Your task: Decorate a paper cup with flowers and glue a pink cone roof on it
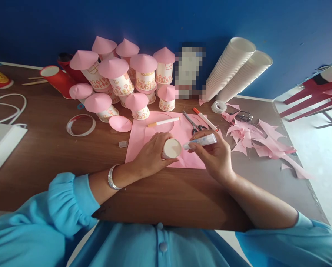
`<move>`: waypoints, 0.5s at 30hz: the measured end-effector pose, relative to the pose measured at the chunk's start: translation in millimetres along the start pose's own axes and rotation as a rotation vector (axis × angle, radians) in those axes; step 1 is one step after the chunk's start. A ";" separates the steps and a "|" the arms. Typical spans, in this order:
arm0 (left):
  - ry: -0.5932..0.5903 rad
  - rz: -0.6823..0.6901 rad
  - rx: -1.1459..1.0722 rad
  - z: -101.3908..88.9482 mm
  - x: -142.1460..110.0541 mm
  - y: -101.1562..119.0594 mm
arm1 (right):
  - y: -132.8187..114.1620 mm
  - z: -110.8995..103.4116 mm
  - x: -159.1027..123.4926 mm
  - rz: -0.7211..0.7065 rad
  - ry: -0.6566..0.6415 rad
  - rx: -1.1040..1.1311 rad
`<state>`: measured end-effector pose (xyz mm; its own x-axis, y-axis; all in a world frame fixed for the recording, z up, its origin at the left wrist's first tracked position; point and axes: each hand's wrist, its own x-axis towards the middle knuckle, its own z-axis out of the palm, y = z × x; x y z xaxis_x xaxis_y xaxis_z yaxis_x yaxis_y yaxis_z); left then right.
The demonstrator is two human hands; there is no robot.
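Observation:
My left hand [152,154] is wrapped round a paper cup [172,148], whose pale flat end faces up toward me. In my right hand [217,157] is a white glue stick [202,141], held between thumb and fingers with its tip close to the cup's rim. Whether tip and rim touch, I cannot tell. Beneath both hands lies a pink paper sheet [136,144]. On it rest an orange-capped marker [164,121], black-handled scissors [192,122] and a red-capped marker [206,119]. A small clear cap [123,144] sits left of the sheet.
Several paper-cup houses with pink cone roofs [143,63] stand at the back. Two tall stacks of white cups [228,70] lean behind, right. Pink scraps [246,135] cover the right side. Tape rolls [81,125], a loose pink cone [120,123] and a power strip [5,144] are leftward.

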<state>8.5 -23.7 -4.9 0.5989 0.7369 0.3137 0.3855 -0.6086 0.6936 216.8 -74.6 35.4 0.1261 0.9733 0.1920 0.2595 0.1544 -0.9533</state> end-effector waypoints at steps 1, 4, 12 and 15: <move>0.004 0.003 0.003 0.6 0.3 -0.8 | -0.5 0.6 -2.1 -0.031 -0.019 -0.005; 0.020 0.042 0.023 1.4 0.8 -0.6 | -0.3 1.4 -5.4 -0.086 -0.047 -0.068; -0.021 0.194 0.043 -7.2 -2.9 7.3 | 1.5 -1.8 6.4 0.057 -0.015 -0.074; -0.021 0.181 0.043 -7.5 -3.3 6.3 | 0.3 -1.3 2.8 0.029 0.019 -0.003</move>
<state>3.6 -27.8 3.3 0.6758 0.6078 0.4170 0.2994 -0.7433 0.5983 218.5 -72.1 35.9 0.1521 0.9738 0.1692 0.2584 0.1260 -0.9578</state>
